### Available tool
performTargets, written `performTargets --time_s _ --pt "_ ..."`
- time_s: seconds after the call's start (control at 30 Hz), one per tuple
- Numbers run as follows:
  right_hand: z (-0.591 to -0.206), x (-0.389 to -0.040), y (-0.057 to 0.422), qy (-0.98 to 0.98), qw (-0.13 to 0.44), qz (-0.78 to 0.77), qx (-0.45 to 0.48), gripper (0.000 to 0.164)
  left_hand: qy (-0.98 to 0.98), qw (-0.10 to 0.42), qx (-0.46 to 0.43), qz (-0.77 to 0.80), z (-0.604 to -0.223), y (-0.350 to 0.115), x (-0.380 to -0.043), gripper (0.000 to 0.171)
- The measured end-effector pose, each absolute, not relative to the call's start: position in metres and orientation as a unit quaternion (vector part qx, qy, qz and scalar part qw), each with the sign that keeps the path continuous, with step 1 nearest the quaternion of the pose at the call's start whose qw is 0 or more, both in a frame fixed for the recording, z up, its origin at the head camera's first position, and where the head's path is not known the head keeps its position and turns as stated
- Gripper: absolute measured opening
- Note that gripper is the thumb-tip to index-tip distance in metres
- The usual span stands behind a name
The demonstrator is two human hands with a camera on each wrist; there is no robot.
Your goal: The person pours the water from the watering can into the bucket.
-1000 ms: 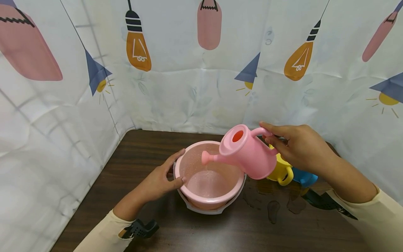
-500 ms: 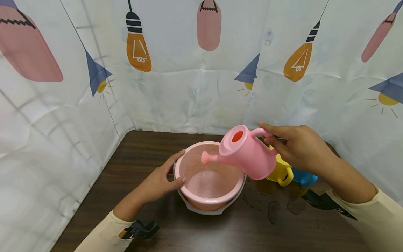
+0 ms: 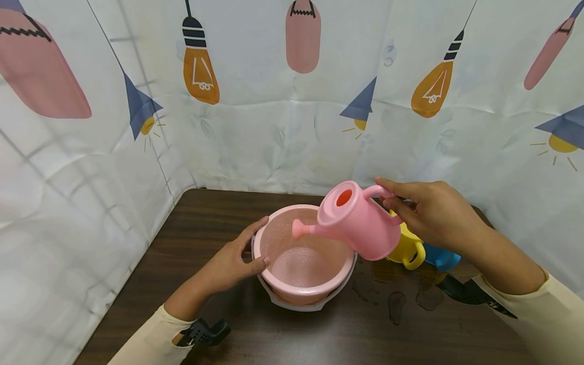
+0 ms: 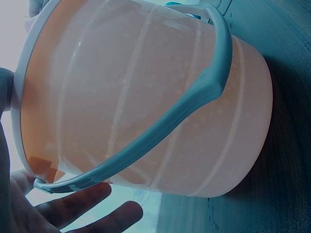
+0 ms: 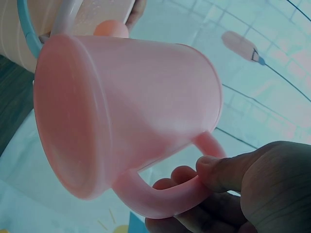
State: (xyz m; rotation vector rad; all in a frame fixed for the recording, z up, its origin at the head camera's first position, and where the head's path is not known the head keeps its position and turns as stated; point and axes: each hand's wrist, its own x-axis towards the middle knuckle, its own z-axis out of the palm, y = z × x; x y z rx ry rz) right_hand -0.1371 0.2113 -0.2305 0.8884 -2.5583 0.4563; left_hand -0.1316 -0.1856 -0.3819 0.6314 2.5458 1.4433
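My right hand (image 3: 431,210) grips the handle of a pink watering can (image 3: 365,230) and holds it in the air, tilted to the left. Its rose-tipped spout (image 3: 302,229) hangs over the mouth of a pale pink bucket (image 3: 303,290). In the right wrist view, thumb and fingers (image 5: 194,213) wrap the loop handle. My left hand (image 3: 230,261) holds the bucket's left rim, thumb at the edge and the other fingers spread along the outside. The bucket's bail handle (image 4: 160,128) hangs down its side in the left wrist view. Droplets speckle the bucket's inner wall.
A yellow watering can (image 3: 406,248) and a blue object (image 3: 441,257) stand behind the pink can, partly hidden. Water puddles (image 3: 396,306) lie on the dark wooden table (image 3: 205,213) right of the bucket. A printed white curtain (image 3: 274,147) encloses the back and sides.
Both hands, the tilted watering can and the bucket stay in place. A faint trickle below the spout earlier is hard to make out now.
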Motion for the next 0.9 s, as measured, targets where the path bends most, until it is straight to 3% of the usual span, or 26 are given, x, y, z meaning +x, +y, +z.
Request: performTargets --time_s 0.9 --pt "-0.2307 -0.1372 0.2109 -0.908 0.208 0.164 0.323 0.048 0.85 0.072 0.207 0.479 -0.3809 -0.1848 -0.1308 0.084"
